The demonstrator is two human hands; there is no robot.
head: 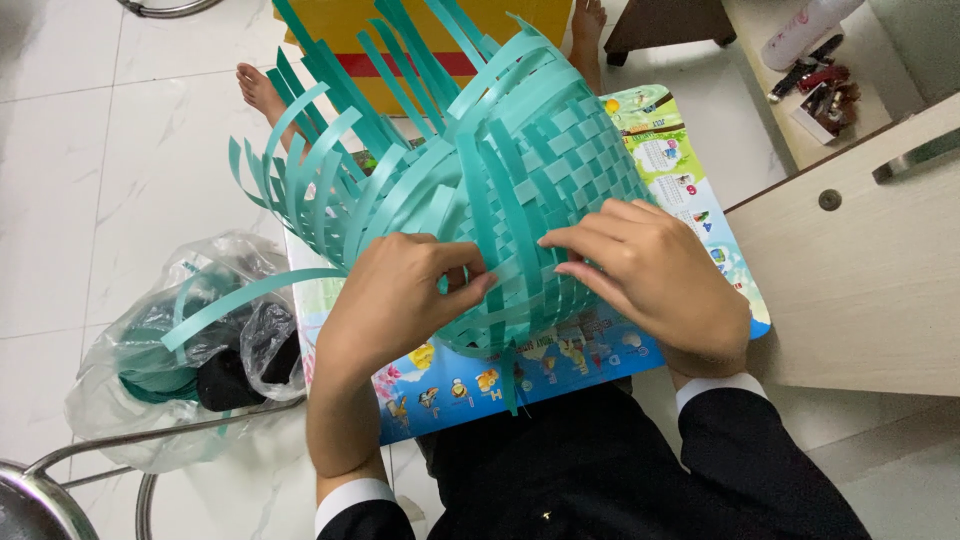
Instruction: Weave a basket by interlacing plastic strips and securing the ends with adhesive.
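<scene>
A half-woven teal basket [500, 190] of flat plastic strips lay upturned on a colourful picture board [560, 365] across the person's lap, its unwoven strip ends fanning up and away toward the top and left of the view. The left hand [400, 295] rested on the near side of the weave, its grip narrow, thumb and fingertips pinched on one strip [470, 290] (the exact strip end was hidden under the fingers). The right hand [650, 275] lay just beside it on the basket's right flank, fingers curled flat against the weave and the forefinger and thumb closed on another band [545, 262]. One long loose strip [250, 295] trailed out to the left, over a clear plastic bag [170, 350] holding more teal strips on the white tiled floor [90, 150]. A pale wooden cabinet [860, 270] stood to the right.
</scene>
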